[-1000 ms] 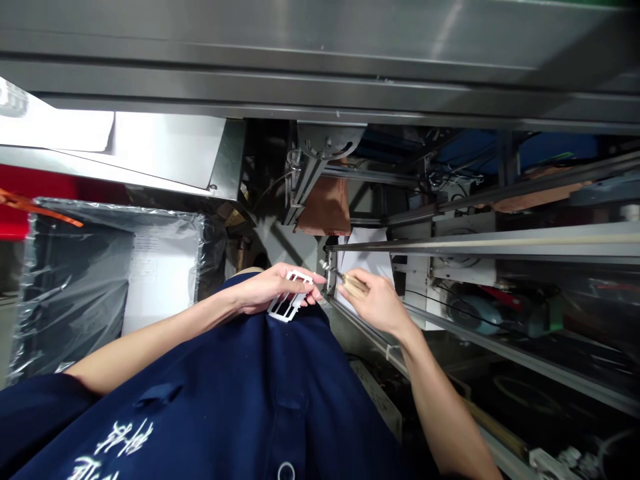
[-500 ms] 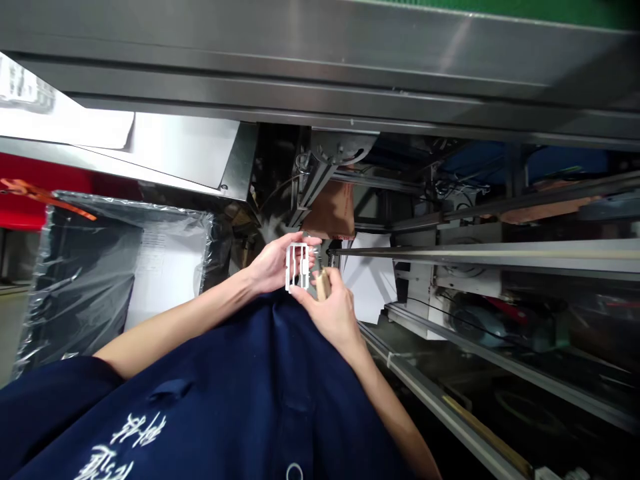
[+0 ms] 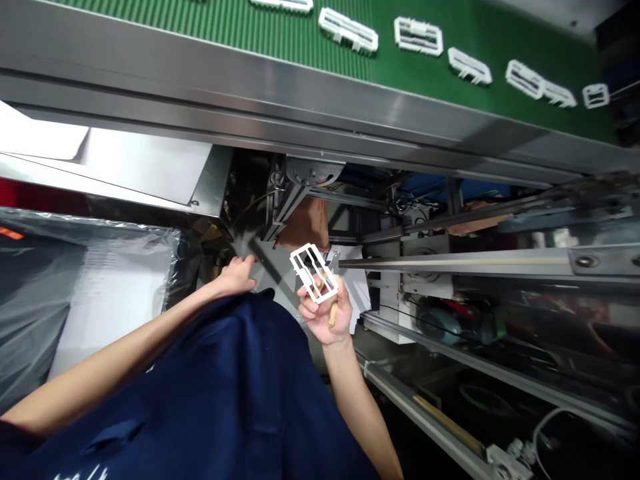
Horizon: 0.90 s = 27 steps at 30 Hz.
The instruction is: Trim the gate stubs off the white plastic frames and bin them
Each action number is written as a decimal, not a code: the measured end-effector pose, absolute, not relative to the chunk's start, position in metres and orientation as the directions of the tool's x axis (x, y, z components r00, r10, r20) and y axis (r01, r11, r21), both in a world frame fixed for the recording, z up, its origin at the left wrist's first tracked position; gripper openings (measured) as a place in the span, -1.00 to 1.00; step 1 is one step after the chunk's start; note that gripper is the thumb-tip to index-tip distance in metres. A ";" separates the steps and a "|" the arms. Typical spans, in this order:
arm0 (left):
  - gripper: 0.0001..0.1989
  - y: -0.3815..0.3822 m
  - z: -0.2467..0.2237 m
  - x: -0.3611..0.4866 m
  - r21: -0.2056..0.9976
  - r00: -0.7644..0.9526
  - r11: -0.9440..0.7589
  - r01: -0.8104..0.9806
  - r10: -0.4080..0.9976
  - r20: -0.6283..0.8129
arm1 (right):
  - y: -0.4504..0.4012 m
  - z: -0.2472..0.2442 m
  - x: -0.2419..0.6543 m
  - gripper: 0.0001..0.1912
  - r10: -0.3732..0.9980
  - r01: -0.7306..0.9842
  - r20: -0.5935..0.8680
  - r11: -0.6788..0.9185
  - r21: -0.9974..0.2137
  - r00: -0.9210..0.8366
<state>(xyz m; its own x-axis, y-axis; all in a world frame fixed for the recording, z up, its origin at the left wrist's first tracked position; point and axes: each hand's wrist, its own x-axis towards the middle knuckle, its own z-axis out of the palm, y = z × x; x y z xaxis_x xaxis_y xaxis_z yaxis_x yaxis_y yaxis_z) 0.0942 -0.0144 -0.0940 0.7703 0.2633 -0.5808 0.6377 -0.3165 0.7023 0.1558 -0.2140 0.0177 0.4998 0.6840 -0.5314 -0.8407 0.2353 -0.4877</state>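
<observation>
My right hand point(image 3: 325, 312) is shut on a white plastic lattice frame point(image 3: 313, 273), which rests across its fingers. The same hand also grips a small wooden-handled tool point(image 3: 333, 313), with its metal end hidden behind the frame. My left hand point(image 3: 237, 276) sits apart to the left, at the edge of my dark blue shirt point(image 3: 210, 393), holding nothing. Several matching white frames point(image 3: 417, 36) lie on a green ribbed conveyor belt point(image 3: 200, 27) at the top of the view.
A stainless steel conveyor side rail point(image 3: 300, 113) runs across above my hands. Below it stands a machine frame with metal bars, cables and a motor point(image 3: 450, 327). To the left is a plastic-lined bin point(image 3: 100, 293) holding white sheets.
The white frame has passed from my left hand to my right. My left hand has moved away to the left. The view has tilted up, bringing the green belt into sight.
</observation>
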 end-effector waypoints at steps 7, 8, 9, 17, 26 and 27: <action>-0.50 -0.017 -0.058 0.103 0.850 0.833 -0.052 0.524 0.239 -0.499 | -0.207 0.012 0.159 -0.62 0.719 -0.854 -0.485 0.310 -0.419 0.499; -0.53 -0.018 -0.048 0.105 0.872 0.841 0.039 0.487 0.249 -0.481 | -0.206 0.012 0.160 -0.62 0.724 -0.853 -0.477 0.313 -0.417 0.498; -0.55 -0.019 -0.038 0.106 0.883 0.845 0.128 0.452 0.254 -0.470 | -0.206 0.012 0.160 -0.63 0.728 -0.853 -0.470 0.318 -0.415 0.499; -0.71 -0.025 0.002 0.111 0.794 0.872 0.508 0.334 0.153 -0.464 | -0.202 0.013 0.164 -0.65 0.715 -0.861 -0.492 0.331 -0.386 0.496; -0.65 -0.029 0.028 0.121 0.637 0.903 0.733 0.239 0.074 -0.424 | -0.192 0.009 0.167 -0.62 0.618 -0.769 -0.512 0.257 -0.586 0.597; -0.64 -0.031 0.032 0.123 0.617 0.895 0.751 0.235 0.080 -0.439 | -0.189 0.010 0.166 -0.63 0.574 -0.697 -0.490 0.213 -0.684 0.656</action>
